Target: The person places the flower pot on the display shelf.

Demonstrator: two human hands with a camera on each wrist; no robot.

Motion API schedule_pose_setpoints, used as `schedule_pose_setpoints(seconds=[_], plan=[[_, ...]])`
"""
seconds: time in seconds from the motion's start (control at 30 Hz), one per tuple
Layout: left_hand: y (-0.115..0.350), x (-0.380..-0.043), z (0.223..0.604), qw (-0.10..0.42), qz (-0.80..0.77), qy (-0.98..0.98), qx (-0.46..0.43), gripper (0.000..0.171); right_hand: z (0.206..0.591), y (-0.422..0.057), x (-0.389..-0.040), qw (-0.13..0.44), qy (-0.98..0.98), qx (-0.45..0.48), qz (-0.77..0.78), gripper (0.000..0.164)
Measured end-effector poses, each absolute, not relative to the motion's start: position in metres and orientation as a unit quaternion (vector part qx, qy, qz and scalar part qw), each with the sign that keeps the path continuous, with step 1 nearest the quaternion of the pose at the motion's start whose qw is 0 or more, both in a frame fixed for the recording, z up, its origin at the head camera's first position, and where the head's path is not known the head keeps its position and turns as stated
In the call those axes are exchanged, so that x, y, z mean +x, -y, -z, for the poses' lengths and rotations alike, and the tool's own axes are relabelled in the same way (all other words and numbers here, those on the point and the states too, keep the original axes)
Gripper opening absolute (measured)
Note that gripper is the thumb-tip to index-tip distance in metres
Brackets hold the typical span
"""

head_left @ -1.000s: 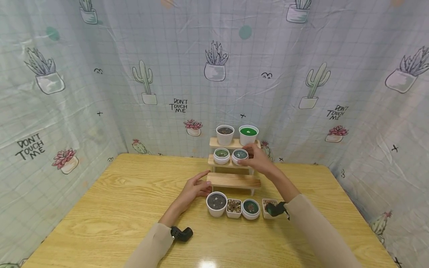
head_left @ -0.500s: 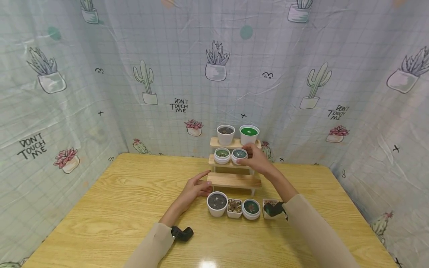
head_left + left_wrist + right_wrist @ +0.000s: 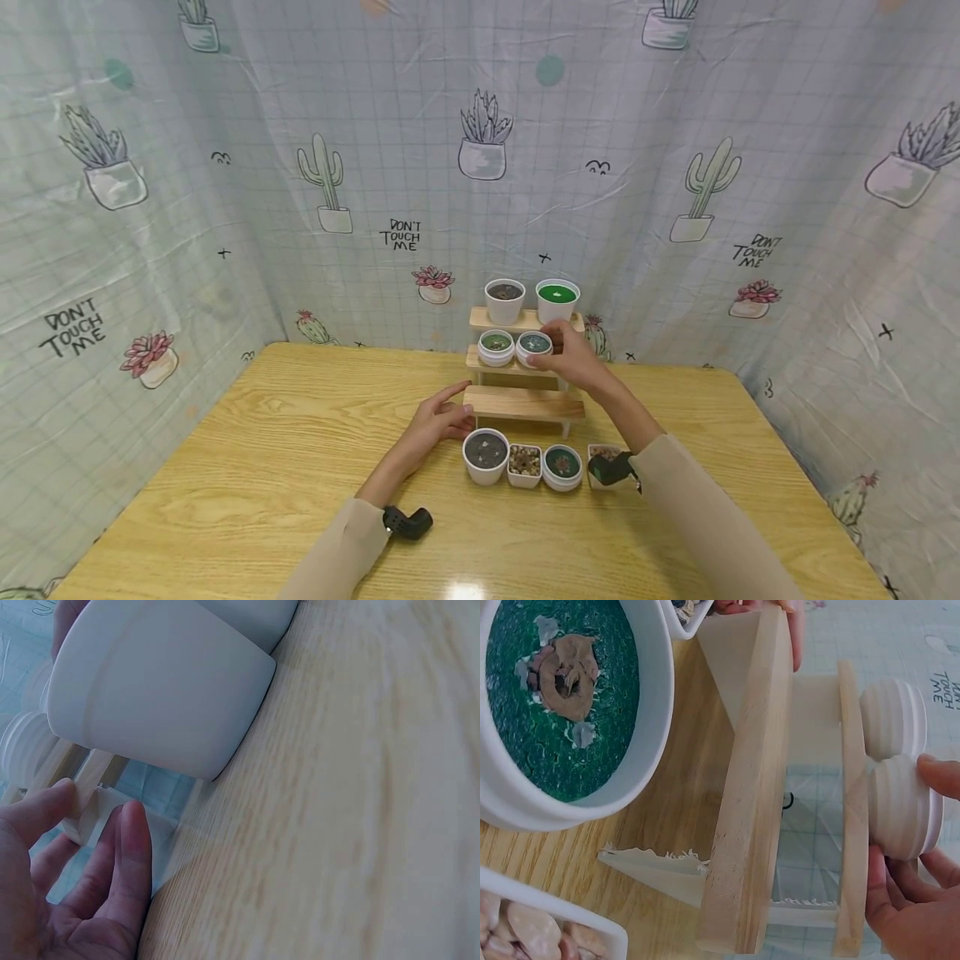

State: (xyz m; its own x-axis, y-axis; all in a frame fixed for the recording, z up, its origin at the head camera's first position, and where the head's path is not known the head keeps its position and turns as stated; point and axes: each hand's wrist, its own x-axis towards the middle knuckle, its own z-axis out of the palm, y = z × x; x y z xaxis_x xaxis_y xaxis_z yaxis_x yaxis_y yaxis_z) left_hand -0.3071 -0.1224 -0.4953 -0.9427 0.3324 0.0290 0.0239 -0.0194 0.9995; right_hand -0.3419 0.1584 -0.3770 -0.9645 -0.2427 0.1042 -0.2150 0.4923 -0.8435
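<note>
My right hand (image 3: 576, 360) holds a small round white pot (image 3: 534, 344) with a blue-grey top, thumb in front and fingers around its far side. The pot stands on the middle step of a three-step wooden stand (image 3: 523, 403), beside a ribbed white pot (image 3: 496, 345) with a green top; in the right wrist view the held pot (image 3: 904, 806) seems to touch its neighbour (image 3: 894, 718). My left hand (image 3: 435, 425) grips the left end of the lowest step, its thumb on the wood edge and other fingers by the white side support (image 3: 96, 814).
A grey-topped pot (image 3: 505, 302) and a bright green-topped pot (image 3: 557, 302) stand on the top step. In front of the stand are a larger grey-topped pot (image 3: 485, 457), a square pebble pot (image 3: 524, 465), a dark-green-topped pot (image 3: 562, 467) and another square pot (image 3: 600, 477), partly hidden.
The blue-topped pot has slid slightly left along the middle step, toward the green-topped pot, with my right hand moving along. My left hand has stayed on the stand.
</note>
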Motion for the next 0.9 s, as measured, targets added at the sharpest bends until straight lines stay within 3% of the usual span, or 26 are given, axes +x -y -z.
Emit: schedule_pose_setpoints(seconds=[0.9], plan=[[0.1242,-0.3111,0.4959,0.112,-0.703,-0.69,0.129,0.06,0.3818,-0.1578,-0.344,-0.016,-0.864,-0.148,0.48,0.062]])
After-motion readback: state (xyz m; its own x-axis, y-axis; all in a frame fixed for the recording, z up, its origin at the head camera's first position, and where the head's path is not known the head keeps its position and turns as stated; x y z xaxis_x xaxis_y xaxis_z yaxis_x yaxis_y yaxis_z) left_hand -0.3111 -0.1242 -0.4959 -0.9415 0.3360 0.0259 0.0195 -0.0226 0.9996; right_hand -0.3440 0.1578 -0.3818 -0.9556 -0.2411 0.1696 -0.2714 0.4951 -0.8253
